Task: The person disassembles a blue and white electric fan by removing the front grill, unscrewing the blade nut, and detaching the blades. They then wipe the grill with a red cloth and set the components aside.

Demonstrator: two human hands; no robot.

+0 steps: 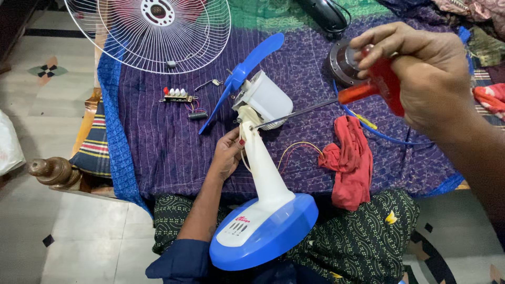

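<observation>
A table fan lies across my lap and the bed, its blue base [265,231] toward me and its white neck [263,163] leading up to the white motor housing [265,97] and a blue blade [247,68]. My left hand [227,155] grips the top of the neck just below the joint. My right hand [421,71] holds a long screwdriver by its red handle [376,87]. Its metal shaft [297,113] runs left, and the tip sits at the joint between neck and motor.
A white wire fan guard [152,31] lies at the far left of the purple quilt [163,137]. A small switch board with buttons [179,94], a red cloth [350,158], a round metal motor part [344,63] and blue and yellow wires [368,126] lie around.
</observation>
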